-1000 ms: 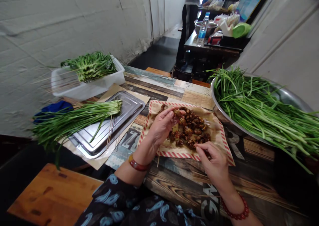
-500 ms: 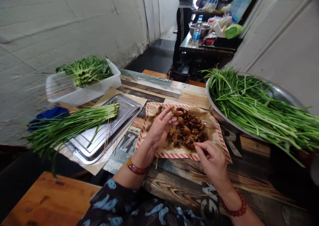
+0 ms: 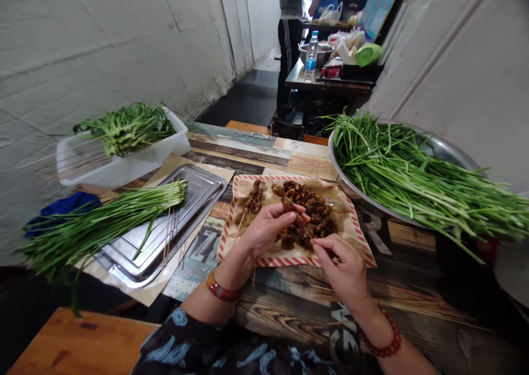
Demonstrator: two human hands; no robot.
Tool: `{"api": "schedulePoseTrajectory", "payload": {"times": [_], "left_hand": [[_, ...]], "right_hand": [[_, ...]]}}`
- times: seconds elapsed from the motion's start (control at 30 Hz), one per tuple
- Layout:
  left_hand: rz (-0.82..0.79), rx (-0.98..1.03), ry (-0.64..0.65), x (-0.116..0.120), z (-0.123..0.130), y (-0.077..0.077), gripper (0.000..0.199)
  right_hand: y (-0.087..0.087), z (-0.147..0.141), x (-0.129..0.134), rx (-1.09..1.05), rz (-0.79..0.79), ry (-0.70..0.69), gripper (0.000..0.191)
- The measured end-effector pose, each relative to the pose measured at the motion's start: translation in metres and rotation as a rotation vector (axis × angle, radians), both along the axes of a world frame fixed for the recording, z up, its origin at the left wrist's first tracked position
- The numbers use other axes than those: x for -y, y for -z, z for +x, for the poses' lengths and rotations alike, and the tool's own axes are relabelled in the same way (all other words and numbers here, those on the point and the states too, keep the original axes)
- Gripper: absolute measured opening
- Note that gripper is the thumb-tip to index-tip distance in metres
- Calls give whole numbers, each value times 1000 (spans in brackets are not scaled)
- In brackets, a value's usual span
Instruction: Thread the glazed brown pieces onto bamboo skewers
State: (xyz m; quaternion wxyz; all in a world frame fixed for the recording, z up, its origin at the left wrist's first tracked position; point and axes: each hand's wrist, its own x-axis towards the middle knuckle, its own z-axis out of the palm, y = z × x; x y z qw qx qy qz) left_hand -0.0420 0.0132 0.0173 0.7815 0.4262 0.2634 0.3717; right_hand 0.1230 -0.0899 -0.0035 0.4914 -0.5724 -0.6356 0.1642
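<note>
Glossy brown oval pieces [image 3: 308,196], which look like silkworm pupae, lie heaped on a red-striped paper sheet [image 3: 351,237]. My left hand [image 3: 266,229] pinches one such pupa [image 3: 288,203] between thumb and fingers, above the heap's near left side. The fingertips of my right hand [image 3: 343,262] are closed on a thin bamboo skewer [image 3: 308,233] that points up and left toward the left fingers. Whether its tip has entered the pupa cannot be made out. At the sheet's left lies a skewer of threaded pupae [image 3: 253,197], partly hidden by my left hand.
A bunch of green chives [image 3: 124,215] lies across a metal tray [image 3: 204,185] on the left. Behind it stands a white plastic bin [image 3: 144,157] with skewered greens. On the right, a steel bowl [image 3: 450,149] overflows with chives. A person [image 3: 289,39] stands beyond, beside another table.
My left hand has gone from spread fingers to a pinch on a pupa and come lower, closer to my right hand. The whole view has shifted a little, uncovering the threaded skewer.
</note>
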Motion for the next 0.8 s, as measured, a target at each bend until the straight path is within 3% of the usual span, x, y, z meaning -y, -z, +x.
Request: {"api": "schedulePoseTrajectory", "payload": {"times": [0.27,0.8], "left_hand": [[-49,31,-93,-3,-1,-1,28],[-42,67,4,-2,-2,1,32]], "right_hand": [[1,0,1,38,18,-21,11],[-11,1,4,66,51,2,11]]}}
